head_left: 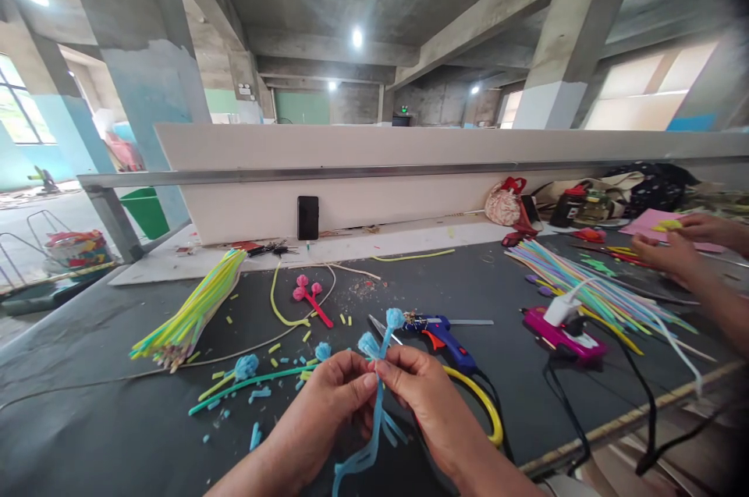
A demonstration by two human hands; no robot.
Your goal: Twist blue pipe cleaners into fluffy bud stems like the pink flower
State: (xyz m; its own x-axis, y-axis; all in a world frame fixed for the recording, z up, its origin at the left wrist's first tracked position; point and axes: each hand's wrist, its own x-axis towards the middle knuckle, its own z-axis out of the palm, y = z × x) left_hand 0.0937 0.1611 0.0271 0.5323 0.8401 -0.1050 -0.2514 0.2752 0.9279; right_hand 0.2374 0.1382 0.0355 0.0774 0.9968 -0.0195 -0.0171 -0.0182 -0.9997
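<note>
My left hand and my right hand meet over the dark table, fingertips pinched on light blue pipe cleaners. Two fluffy blue heads stick up above the fingers, and loose blue ends hang below. Just beyond my right hand lie a blue glue gun with an orange trigger and scissors with a yellow handle, partly hidden by that hand. To the left of my hands are a blue fluffy flower, a green pipe cleaner and scattered blue and yellow snippets.
Bundled pipe cleaners lie at left and right. A pink flower piece and a phone are farther back. Cords run from a magenta power strip. At far right, another person's hands hold something yellow.
</note>
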